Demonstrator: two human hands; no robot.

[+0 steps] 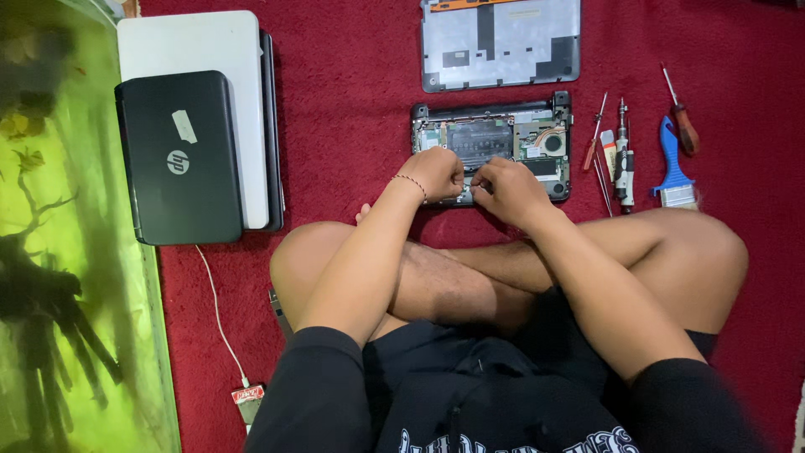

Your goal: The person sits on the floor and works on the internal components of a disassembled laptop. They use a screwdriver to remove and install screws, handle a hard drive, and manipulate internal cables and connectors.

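1. Crossed bare legs [470, 277] nearest, on red carpet [352, 101].
2. Opened black laptop base [495, 143] at twelve o'clock.
3. Left hand [436, 172], right hand [507, 191]: curled at near edge; grip unclear.
4. Best worked gently, fingertips low, wrists braced.
5. Screwdrivers [608, 147] at two o'clock.

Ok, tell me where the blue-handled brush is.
In the head view, the blue-handled brush lies on the red carpet at the right, beside the red-handled screwdriver, right of the opened laptop base.
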